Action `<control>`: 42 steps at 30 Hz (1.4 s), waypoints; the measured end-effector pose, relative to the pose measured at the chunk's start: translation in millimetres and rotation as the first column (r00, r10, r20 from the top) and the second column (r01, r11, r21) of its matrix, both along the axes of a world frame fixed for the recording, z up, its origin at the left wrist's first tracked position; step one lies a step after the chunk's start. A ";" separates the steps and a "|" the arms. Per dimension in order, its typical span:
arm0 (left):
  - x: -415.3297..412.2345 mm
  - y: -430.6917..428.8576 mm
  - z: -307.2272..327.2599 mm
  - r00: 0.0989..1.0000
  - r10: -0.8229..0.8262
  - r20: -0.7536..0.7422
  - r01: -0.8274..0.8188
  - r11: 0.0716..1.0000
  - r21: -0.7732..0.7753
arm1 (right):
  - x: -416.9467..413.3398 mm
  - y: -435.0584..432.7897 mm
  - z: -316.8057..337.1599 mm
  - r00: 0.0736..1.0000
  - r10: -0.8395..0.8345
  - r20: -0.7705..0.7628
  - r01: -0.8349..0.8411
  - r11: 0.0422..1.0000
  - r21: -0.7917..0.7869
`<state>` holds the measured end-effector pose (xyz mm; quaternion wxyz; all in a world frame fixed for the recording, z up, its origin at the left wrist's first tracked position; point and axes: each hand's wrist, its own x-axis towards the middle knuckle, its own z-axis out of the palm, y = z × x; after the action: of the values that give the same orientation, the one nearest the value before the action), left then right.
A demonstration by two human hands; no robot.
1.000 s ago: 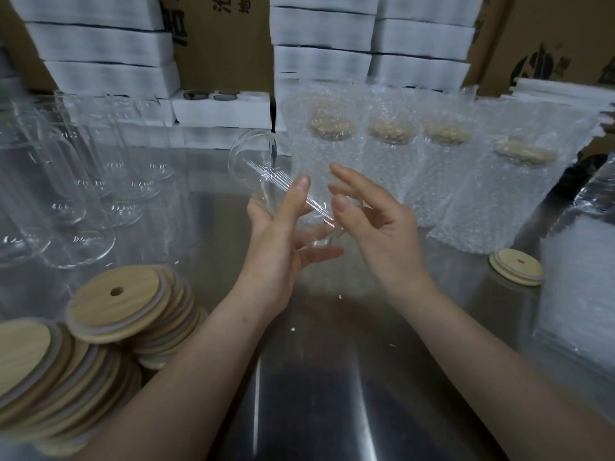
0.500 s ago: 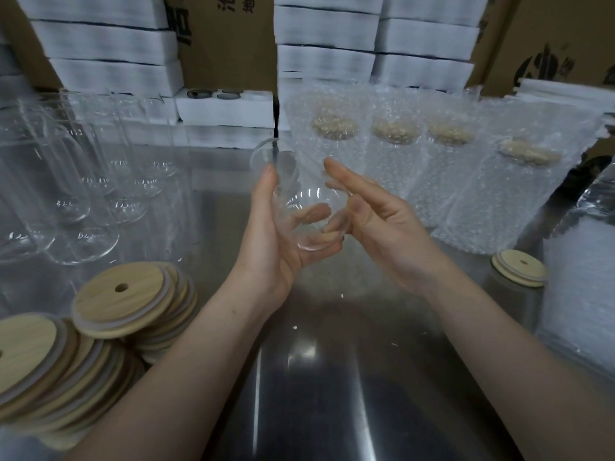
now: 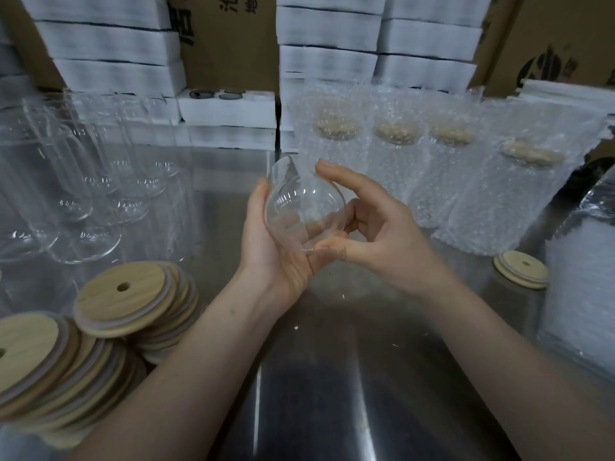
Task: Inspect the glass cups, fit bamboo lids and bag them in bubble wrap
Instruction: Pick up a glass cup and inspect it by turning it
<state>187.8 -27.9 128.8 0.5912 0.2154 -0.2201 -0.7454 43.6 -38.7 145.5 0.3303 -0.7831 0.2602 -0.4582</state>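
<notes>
A glass cup (image 3: 301, 211) is held tilted above the bench (image 3: 332, 377), with fingers (image 3: 349, 184) of both hands closed on it. It is cradled in the left hand (image 3: 269, 257) and pinched between forefinger and thumb of the right hand (image 3: 382, 237). Bamboo lids (image 3: 129, 297) are stacked at left, and bagged cups (image 3: 399, 161) are stood behind.

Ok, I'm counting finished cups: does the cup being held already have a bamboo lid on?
No, the glass cup between the left hand and right hand is bare clear glass, no lid fitted.
</notes>
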 end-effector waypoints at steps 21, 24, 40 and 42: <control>-25.2 4.4 -11.9 0.972 0.137 0.189 -0.109 0.983 -0.149 | 18.3 2.3 -14.0 0.922 -0.369 0.119 0.386 0.904 -0.186; -24.4 4.0 -11.8 0.971 0.130 0.203 -0.095 0.980 -0.176 | 18.3 1.2 -14.8 0.908 -0.396 0.135 0.418 0.876 -0.241; -16.0 3.6 -10.2 0.929 0.175 0.327 -0.138 0.981 -0.133 | 14.7 -4.3 -20.3 0.934 -0.275 0.230 0.317 0.932 -0.174; -14.8 2.7 -9.6 0.919 0.200 0.340 -0.161 0.977 -0.139 | 13.0 -5.7 -20.4 0.930 -0.297 0.217 0.327 0.938 -0.117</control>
<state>173.0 -25.2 119.2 0.6193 0.3321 -0.3417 -0.6240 56.6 -44.5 125.1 0.2167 -0.7056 0.3123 -0.5981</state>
